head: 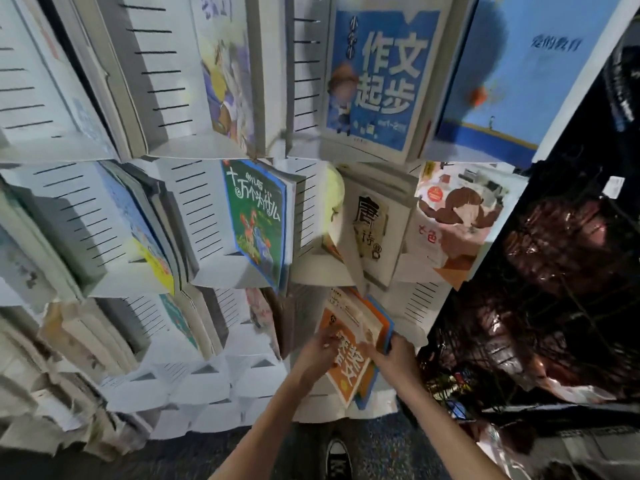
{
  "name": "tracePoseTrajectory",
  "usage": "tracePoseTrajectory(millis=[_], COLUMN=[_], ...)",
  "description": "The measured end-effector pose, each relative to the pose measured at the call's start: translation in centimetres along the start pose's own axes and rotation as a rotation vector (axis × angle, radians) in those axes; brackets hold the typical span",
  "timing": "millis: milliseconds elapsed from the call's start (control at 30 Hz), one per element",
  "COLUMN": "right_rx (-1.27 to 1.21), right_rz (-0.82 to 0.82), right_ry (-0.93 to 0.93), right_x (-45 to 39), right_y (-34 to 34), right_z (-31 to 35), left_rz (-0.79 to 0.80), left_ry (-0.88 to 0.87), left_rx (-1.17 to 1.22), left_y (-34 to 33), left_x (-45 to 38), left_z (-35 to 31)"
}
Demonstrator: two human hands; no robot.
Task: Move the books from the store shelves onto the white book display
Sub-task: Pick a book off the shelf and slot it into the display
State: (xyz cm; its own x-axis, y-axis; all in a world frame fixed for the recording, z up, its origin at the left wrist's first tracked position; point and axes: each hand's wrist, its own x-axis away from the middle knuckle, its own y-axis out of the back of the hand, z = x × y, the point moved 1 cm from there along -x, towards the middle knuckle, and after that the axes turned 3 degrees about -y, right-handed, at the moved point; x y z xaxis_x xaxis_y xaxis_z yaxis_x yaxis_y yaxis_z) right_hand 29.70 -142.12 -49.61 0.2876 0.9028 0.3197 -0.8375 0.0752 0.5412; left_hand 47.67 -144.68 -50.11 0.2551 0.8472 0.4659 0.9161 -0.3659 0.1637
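The white book display (152, 74) fills the view with slotted white pockets that hold books face out. Low on its right side, an orange-and-white book (349, 362) with a blue one (382, 327) behind it tilts in front of a bottom pocket. My left hand (320, 346) grips the orange book's left edge. My right hand (396, 355) holds the stack's right edge, fingers curled round it. Both forearms reach up from the bottom of the frame.
A green book (256, 216), a blue book (377, 77), a sky-blue book (533, 64) and a white calligraphy book (372, 230) fill pockets above. Several bottom pockets (194, 375) hold nothing. A dark cluttered area (554, 289) lies right. My shoe (337, 459) shows below.
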Motion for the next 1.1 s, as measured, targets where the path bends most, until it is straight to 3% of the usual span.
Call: tracePoseTrajectory(millis=[267,367,700,1100], right_rx=[-0.108,-0.049,0.174,0.077], right_rz=[-0.097,-0.11,-0.011,0.091], right_ry=[-0.04,0.041,0.153,0.053], right_x=[-5.3,-6.1,-9.0,-7.6], right_y=[-2.5,-2.5,0.0,1.7], right_z=[1.5,1.6,-0.5,-2.8], left_rz=[0.017,-0.001,0.002,-0.042], left_ry=[-0.021,0.033,0.076,0.038], left_rx=[0.042,0.115,0.039,-0.183], left_y=[-0.7,-1.4,-3.2,-2.0], left_x=[-3.6,-5.4,-6.0,-5.5], left_z=[-2.9,-2.9,-4.4,-2.9])
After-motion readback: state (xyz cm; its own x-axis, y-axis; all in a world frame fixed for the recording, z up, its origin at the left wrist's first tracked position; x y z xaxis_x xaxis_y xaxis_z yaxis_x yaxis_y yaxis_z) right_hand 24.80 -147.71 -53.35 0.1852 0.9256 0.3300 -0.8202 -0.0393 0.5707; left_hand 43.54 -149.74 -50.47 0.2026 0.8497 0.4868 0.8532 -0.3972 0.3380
